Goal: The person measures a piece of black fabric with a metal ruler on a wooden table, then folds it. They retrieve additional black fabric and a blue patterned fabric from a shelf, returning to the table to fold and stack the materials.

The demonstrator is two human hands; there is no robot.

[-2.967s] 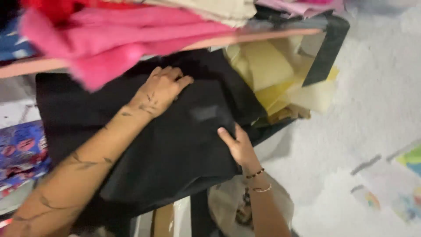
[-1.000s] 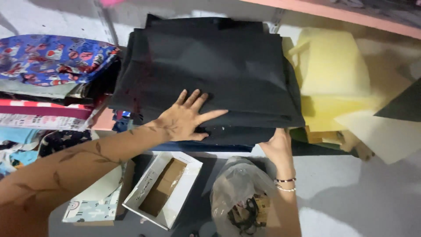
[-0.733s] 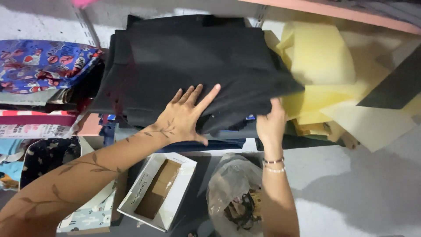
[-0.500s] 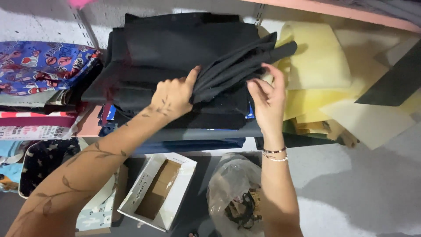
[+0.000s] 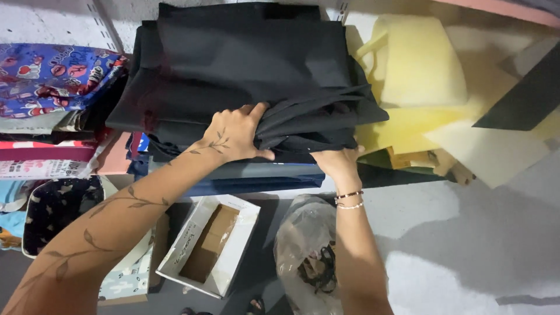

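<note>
Left hand: flat and spread on the black cloth earlier; now closed on a gathered fold.
Right hand: shifted from the raised fold to beneath the cloth's front edge.
Cloth: front layers bunched, formerly smooth.

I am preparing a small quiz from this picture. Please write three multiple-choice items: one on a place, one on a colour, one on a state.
1. Where is the open white box?
A. on the floor below the shelf
B. on top of the black fabric
C. on the foam

2. What colour is the foam right of the black fabric?
A. red
B. yellow
C. green

3. What is the left hand doing?
A. hanging free
B. holding the box
C. gripping a bunched fold of black fabric

Answers: 1 A, it sits low beside the plastic bag. 2 B, pale yellow blocks. 3 C, its fingers close on the folds; the right hand supports beneath.
</note>
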